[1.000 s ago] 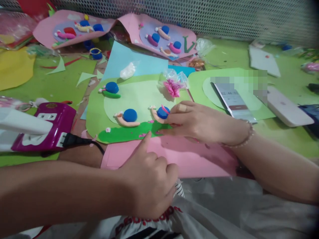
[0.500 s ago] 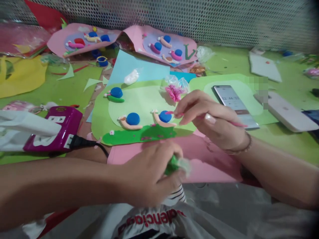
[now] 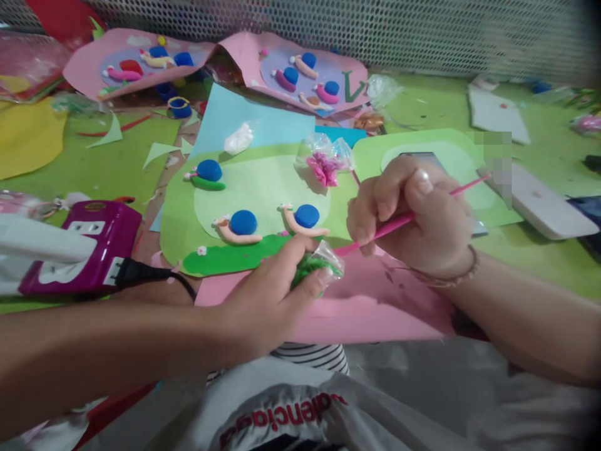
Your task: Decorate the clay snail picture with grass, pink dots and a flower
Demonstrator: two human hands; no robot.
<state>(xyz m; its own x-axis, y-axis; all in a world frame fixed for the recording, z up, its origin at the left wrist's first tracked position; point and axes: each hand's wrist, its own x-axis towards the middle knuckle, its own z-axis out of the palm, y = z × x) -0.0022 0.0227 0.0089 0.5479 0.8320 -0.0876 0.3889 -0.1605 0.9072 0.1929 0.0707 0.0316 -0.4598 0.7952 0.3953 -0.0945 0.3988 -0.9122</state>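
My left hand [image 3: 277, 282] is closed around a small clear bag of green clay [image 3: 312, 266], held over the near edge of a green paper picture [image 3: 181, 219]. In my right hand [image 3: 417, 219] is a thin pink stick tool [image 3: 394, 224], its tip pointing left at the bag's opening; I cannot tell whether it touches the clay. The picture bears a snail with a green body [image 3: 207, 175] and two snails with peach bodies, one at left [image 3: 241, 227] and one at right [image 3: 305, 219], all with blue shells. A dark green grass strip [image 3: 225, 258] runs along its lower edge.
An open bag of pink clay [image 3: 323, 166] and a bag of white clay [image 3: 239, 138] lie behind. A purple power strip [image 3: 106, 232] with a black cord stands at left. Pink snail pictures [image 3: 220, 50] lean at the back. Two phones, one dark [image 3: 422, 156], one pale [image 3: 549, 200], lie right.
My right hand has turned and brought the pink tool's tip down to the bag. My left hand has raised the green clay bag slightly away from my lap. The view has shifted a little.
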